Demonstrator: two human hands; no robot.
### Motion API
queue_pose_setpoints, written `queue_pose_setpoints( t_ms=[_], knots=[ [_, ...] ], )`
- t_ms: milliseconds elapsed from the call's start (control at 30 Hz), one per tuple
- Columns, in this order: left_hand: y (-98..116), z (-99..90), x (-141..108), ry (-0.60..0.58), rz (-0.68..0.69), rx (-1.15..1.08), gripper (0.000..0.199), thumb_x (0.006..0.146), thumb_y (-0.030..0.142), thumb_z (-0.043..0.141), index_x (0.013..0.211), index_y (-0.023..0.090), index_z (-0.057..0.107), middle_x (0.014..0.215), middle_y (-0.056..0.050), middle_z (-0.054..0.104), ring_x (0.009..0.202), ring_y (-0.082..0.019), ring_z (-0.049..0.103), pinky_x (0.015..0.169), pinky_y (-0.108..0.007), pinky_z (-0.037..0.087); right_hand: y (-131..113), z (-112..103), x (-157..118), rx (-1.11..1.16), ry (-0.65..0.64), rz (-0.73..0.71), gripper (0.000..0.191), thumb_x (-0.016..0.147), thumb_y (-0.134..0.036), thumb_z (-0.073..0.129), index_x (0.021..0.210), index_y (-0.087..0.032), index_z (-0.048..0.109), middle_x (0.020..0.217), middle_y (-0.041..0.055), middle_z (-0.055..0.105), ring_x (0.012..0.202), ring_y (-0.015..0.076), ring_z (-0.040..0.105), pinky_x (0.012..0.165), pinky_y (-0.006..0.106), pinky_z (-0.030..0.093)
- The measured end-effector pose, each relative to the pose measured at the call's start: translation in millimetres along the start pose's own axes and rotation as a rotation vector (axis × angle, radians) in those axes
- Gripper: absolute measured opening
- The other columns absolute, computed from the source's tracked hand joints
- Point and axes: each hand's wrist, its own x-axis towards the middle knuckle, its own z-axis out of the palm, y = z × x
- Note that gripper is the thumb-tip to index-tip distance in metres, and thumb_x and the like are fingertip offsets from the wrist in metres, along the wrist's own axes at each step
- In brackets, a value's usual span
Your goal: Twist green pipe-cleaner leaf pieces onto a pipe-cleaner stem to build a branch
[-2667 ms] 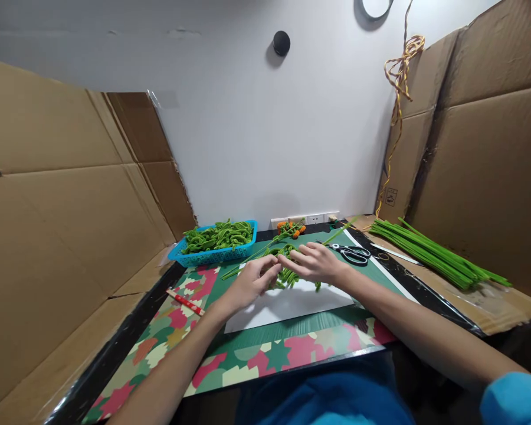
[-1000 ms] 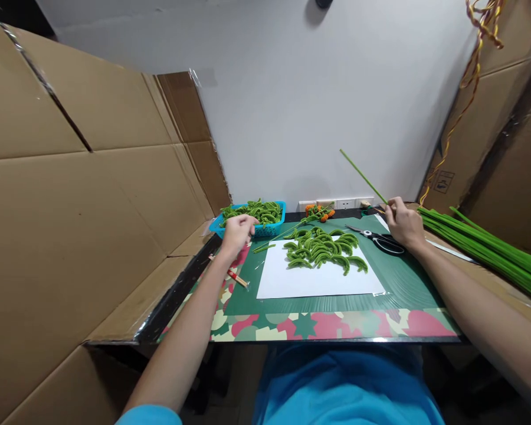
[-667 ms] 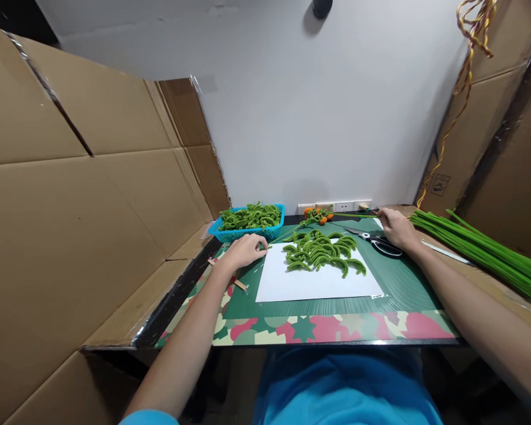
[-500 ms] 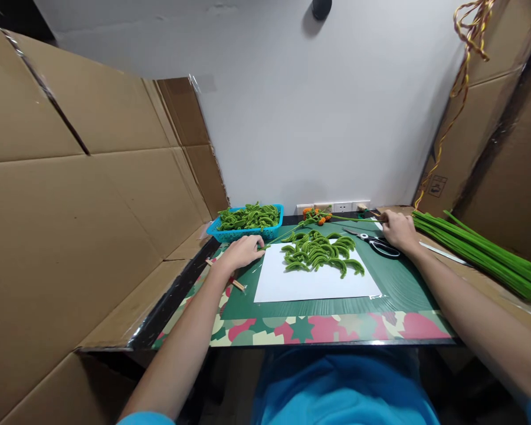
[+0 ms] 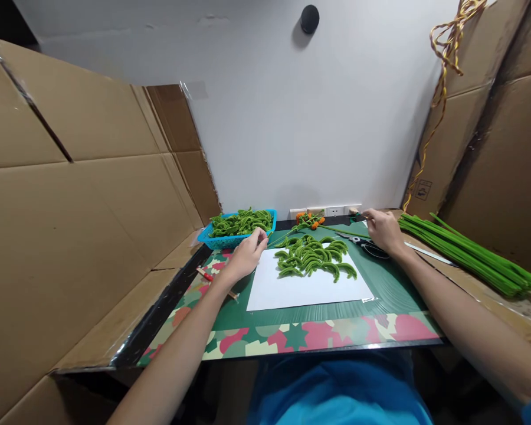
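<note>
My left hand (image 5: 249, 252) is above the left edge of a white sheet (image 5: 269, 294), by the blue basket (image 5: 223, 242) of curved green fuzzy pieces. Its fingers are pinched, with a tiny greenish bit at the tips that I cannot make out. My right hand (image 5: 384, 230) is over the back right of the green mat (image 5: 393, 283), fingers closed; what they hold, if anything, is hidden. Black-handled scissors (image 5: 374, 249) lie just under it. Curved green pipe-cleaner pieces (image 5: 314, 257) are spread on the sheet. Orange flowers (image 5: 310, 220) on green stems lie behind them.
A bundle of long green pipe cleaners (image 5: 469, 254) lies at the right, beside a metal ruler (image 5: 431, 252). A red-wrapped stick (image 5: 206, 274) is at the left. Cardboard walls (image 5: 92, 206) stand on both sides; power sockets (image 5: 335, 211) line the back wall.
My left hand has risen from the mat beside the sheet toward the basket. My right hand has lifted slightly near the flower stem's end. The whole view has shifted a little.
</note>
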Motion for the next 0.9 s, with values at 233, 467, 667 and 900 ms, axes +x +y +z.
queue_pose_setpoints(
  t_ms=[233, 467, 667, 900],
  knots=[
    [36, 26.0, -2, -0.115, -0.189, -0.725, 0.048, 0.086, 0.056, 0.073, 0.109, 0.020, 0.051, 0.086, -0.004, 0.073, 0.049, -0.009, 0.053, 0.044, -0.021, 0.039, -50, -9, -2, 0.113, 0.076, -0.485, 0.040, 0.093, -0.008, 0.046, 0.127, -0.016, 0.067, 0.094, 0.0099, 0.075, 0.085, 0.0248, 0.066, 0.089, 0.040, 0.046],
    [69, 27.7, -12, -0.182, -0.242, -0.959, 0.043, 0.078, 0.045, 0.086, 0.101, 0.016, 0.063, 0.092, -0.008, 0.078, 0.070, -0.015, 0.069, 0.056, -0.022, 0.053, -135, -33, -25, 0.269, 0.142, -0.924, 0.045, 0.105, -0.027, 0.054, 0.148, -0.016, 0.053, 0.101, 0.0100, 0.075, 0.087, 0.0222, 0.066, 0.084, 0.038, 0.050],
    [79, 40.2, -17, -0.212, -0.237, -1.060, 0.050, 0.073, 0.041, 0.092, 0.108, 0.013, 0.069, 0.090, -0.009, 0.079, 0.080, -0.020, 0.075, 0.068, -0.027, 0.059, -157, -29, -38, 0.334, 0.152, -0.814, 0.052, 0.105, -0.036, 0.060, 0.153, -0.018, 0.049, 0.108, 0.0112, 0.077, 0.096, 0.0255, 0.070, 0.087, 0.041, 0.053],
    [83, 42.3, -21, -0.329, -0.199, -1.081, 0.059, 0.078, 0.043, 0.091, 0.118, 0.017, 0.057, 0.104, -0.013, 0.080, 0.080, -0.021, 0.076, 0.072, -0.029, 0.059, -152, -24, -39, 0.429, 0.101, -0.762, 0.059, 0.102, -0.043, 0.065, 0.153, -0.019, 0.049, 0.118, 0.0128, 0.075, 0.106, 0.0271, 0.070, 0.095, 0.044, 0.054]
  ],
)
